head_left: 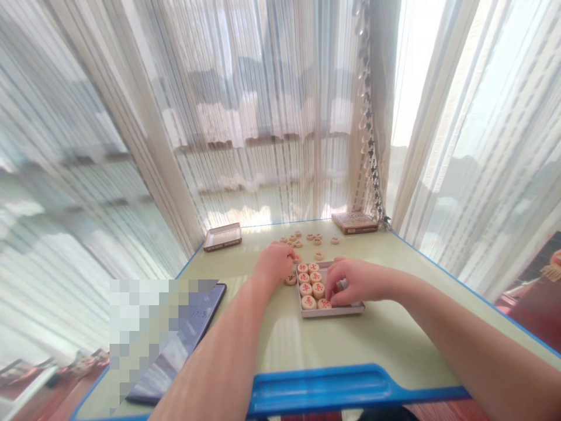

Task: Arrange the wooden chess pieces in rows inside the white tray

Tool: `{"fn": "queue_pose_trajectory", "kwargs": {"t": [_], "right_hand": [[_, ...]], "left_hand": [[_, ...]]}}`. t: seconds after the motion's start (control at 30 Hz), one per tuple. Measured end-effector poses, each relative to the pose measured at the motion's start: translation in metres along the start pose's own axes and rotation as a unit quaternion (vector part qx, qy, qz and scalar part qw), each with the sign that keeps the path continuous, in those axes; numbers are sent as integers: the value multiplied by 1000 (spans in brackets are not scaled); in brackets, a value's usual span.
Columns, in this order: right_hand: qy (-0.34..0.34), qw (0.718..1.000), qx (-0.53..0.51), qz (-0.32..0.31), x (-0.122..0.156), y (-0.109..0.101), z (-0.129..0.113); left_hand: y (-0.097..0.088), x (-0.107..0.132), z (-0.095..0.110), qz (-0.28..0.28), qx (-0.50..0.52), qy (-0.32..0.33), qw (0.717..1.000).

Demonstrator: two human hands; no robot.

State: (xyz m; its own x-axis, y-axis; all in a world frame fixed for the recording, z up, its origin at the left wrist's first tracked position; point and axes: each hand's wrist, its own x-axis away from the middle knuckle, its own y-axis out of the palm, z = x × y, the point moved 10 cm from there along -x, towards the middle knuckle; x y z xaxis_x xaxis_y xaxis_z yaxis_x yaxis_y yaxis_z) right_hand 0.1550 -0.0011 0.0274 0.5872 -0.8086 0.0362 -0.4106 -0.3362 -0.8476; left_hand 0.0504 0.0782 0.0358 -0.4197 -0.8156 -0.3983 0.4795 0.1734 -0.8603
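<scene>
A shallow white box (pixel 333 313) holds round wooden xiangqi pieces with red characters, set in two columns on its left side. My right hand (pixel 355 282) reaches into this box, its fingers curled down at a red xiangqi piece (pixel 324 304) in the nearest row. Just beyond the box's left edge, my left hand (pixel 275 261) is closed, with its fingertips at another red xiangqi piece (pixel 297 258); its thumb is hidden. A dark-lettered piece (pixel 290 280) lies between my left hand and the box. My right hand covers part of the box's right side.
Several loose pieces (pixel 317 240) are scattered beyond the box. An upturned box lid (pixel 222 237) lies at the far left, and a flat brown box (pixel 355 222) at the far right. A dark-edged tablet (pixel 193 327), partly pixelated, is at left. The table has a blue front tray (pixel 322 387).
</scene>
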Motion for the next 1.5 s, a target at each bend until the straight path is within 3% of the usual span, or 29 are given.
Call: {"fn": "queue_pose_trajectory", "kwargs": {"t": [1.3, 1.5], "right_hand": [[-3, 999, -37, -24, -2, 7, 2], [-3, 999, -30, -24, 0, 6, 1]], "left_hand": [[2, 1, 2, -18, -7, 1, 1000], [5, 1, 6, -20, 25, 27, 999]]}}
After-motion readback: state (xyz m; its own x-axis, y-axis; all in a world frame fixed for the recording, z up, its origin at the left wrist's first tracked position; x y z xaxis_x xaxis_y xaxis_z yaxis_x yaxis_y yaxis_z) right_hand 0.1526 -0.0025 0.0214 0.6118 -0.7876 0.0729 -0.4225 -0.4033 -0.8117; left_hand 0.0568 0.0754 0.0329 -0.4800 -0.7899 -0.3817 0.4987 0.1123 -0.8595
